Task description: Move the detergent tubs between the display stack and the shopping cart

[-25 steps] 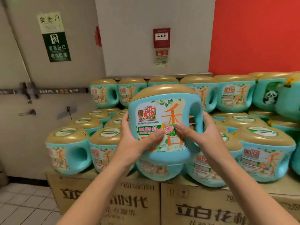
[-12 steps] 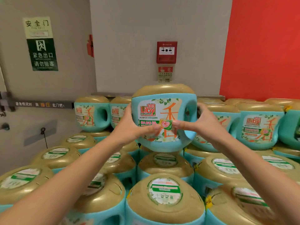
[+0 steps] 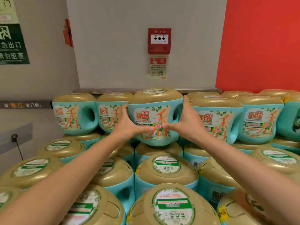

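A teal detergent tub [image 3: 154, 111] with a gold lid and a Liby label sits in the back top row of the display stack [image 3: 165, 172], on the lids of the tubs below. My left hand [image 3: 129, 125] grips its left side, thumb across the front label. My right hand [image 3: 183, 122] grips its right side by the handle hole, thumb on the label too. Both arms reach out over the lower tiers. The shopping cart is out of view.
Like tubs stand close on both sides: one tub [image 3: 110, 112] at its left, another tub [image 3: 215, 117] at its right. Behind runs a metal ledge [image 3: 201, 90], a grey wall with a red fire alarm box [image 3: 159, 40], and a red wall [image 3: 259, 43].
Both hands carried the tub up and away from me, over the lower tiers, into the gap in the back top row. The camera came closer to the stack.
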Tool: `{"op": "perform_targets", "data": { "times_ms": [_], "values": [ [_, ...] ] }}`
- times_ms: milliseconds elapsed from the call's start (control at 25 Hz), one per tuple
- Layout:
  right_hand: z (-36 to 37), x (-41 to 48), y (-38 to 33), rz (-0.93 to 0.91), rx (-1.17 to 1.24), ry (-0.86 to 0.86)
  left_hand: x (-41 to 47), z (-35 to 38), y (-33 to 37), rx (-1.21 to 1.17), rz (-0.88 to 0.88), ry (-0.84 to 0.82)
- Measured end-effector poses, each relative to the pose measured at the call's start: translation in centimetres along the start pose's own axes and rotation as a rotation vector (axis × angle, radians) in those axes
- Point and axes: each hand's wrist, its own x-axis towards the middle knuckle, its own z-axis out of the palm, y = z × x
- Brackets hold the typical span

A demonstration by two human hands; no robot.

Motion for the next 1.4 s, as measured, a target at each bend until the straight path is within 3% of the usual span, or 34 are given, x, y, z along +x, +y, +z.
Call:
{"op": "perform_targets", "data": {
  "times_ms": [120,240,400,520,640,1040,1400],
  "values": [
    [0.4,-0.5,0.4,0.008,-0.039,-0.011,0.3,0.2,-1.0,-0.019,0.016,-0.023],
    [-0.4,-1.2,0.4,-0.113,-0.149,0.019,0.8,0.4,-1.7,-0.054,0.001,-0.059],
    [-4.7,-0.8,0.9,-0.325,-0.260,0.244,1.4,0.2,-1.8,-0.059,-0.015,-0.095],
    [-8.9,-0.2,4.1,-0.194,-0.293,0.355,1.6,0.3,-2.0,-0.057,-0.034,-0.109],
    [-9.9,-0.7,7.4,0.061,-0.258,0.267,1.7,0.5,-2.0,-0.060,-0.035,-0.122],
    [-10.6,-0.3,10.5,-0.037,-0.165,0.206,0.8,0.9,-1.5,0.029,-0.004,-0.020],
    [-10.7,-0.8,10.6,0.001,-0.146,0.206,-0.6,1.2,-0.6,0.133,-0.050,0.024]
  ]
}}
